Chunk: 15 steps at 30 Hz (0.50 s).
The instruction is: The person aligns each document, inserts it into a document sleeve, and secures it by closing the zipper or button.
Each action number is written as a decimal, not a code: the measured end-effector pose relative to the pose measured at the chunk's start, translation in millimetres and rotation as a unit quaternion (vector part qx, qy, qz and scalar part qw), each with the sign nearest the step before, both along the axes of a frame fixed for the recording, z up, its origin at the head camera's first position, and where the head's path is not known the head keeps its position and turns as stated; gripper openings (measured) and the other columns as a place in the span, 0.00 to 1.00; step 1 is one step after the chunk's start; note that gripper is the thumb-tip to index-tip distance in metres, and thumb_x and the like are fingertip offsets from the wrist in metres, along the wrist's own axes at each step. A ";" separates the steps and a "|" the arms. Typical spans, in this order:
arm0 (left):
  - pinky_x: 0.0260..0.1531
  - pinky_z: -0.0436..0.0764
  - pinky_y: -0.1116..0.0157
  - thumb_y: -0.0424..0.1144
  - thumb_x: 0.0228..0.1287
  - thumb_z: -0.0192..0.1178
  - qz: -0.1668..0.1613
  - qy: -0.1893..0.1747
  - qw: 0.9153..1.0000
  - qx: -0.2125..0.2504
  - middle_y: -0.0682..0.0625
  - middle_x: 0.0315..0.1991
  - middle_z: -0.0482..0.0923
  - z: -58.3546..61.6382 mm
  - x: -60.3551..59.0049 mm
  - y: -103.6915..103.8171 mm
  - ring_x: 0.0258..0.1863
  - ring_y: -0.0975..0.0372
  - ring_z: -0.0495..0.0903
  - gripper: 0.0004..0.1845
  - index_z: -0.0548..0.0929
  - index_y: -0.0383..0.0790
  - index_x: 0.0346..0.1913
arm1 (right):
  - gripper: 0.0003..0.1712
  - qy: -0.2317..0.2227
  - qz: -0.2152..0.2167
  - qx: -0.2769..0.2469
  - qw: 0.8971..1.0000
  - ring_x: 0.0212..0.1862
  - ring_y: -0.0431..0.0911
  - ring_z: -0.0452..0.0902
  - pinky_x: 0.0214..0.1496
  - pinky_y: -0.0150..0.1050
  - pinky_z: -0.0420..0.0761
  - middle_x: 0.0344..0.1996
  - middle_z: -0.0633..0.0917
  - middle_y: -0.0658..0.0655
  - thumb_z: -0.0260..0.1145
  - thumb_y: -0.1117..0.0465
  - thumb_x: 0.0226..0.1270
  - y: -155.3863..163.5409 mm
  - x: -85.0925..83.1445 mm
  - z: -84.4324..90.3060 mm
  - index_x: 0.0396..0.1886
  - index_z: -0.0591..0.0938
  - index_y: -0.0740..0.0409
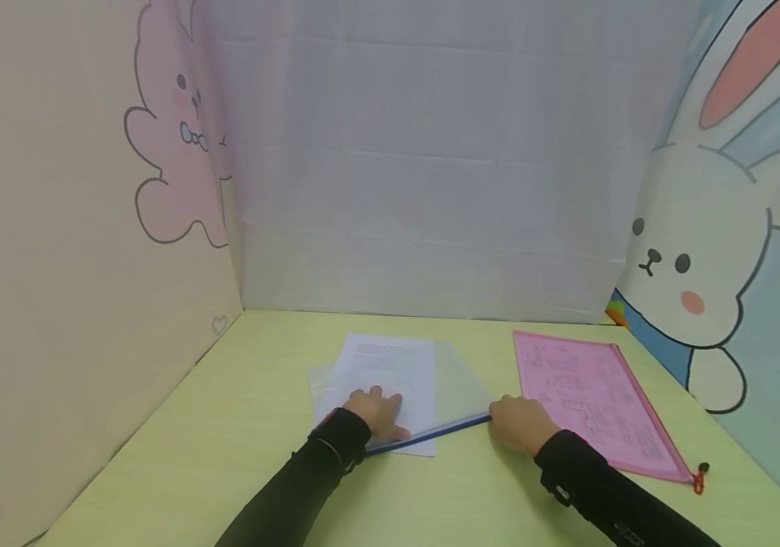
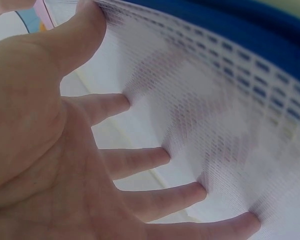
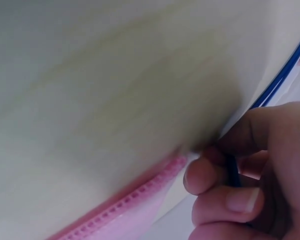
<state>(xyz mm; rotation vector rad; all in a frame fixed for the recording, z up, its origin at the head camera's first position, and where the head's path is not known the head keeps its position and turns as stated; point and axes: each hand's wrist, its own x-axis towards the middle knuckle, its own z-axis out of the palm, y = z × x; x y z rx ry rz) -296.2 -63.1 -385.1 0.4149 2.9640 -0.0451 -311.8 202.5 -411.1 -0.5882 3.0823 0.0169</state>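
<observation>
A see-through mesh zipper pouch (image 1: 463, 380) with a blue zipper edge (image 1: 446, 430) lies on the table in the head view. A white printed sheet (image 1: 390, 363) overlaps it, its lower corner showing past the blue edge. My left hand (image 1: 377, 414) presses with spread, straight fingers; in the left wrist view the fingertips dent the white mesh (image 2: 230, 150), and the thumb lies close to the blue zipper (image 2: 215, 22). At the other end of that edge, my right hand (image 1: 522, 424) pinches the pouch's blue zipper end between curled fingers (image 3: 225, 205).
To the right lies a pink zipper pouch (image 1: 574, 395) with a printed sheet showing through, a red pull cord (image 1: 699, 479) at its near corner. The pale yellow table (image 1: 239, 425) meets a white sheet backdrop (image 1: 431, 190) behind and cartoon-printed walls on both sides.
</observation>
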 end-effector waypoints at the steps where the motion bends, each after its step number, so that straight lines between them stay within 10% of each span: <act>1: 0.56 0.76 0.49 0.63 0.65 0.64 0.000 0.000 1.000 0.000 0.38 0.57 0.78 0.2 0.3 0.0 0.53 0.44 0.77 0.36 0.76 0.45 0.68 | 0.08 -0.004 -0.002 0.001 1.000 0.25 0.51 0.69 0.31 0.51 0.77 0.21 0.75 0.58 0.62 0.66 0.68 0.9 -0.6 0.0 0.28 0.78 0.64; 15: 0.54 0.76 0.50 0.62 0.65 0.64 -0.008 0.009 1.000 -0.003 0.38 0.53 0.79 -0.6 0.5 -0.5 0.51 0.46 0.78 0.35 0.77 0.45 0.67 | 0.09 -0.002 -0.003 0.016 1.000 0.25 0.52 0.72 0.31 0.55 0.79 0.23 0.77 0.61 0.60 0.67 0.69 10.0 -2.9 3.3 0.28 0.78 0.65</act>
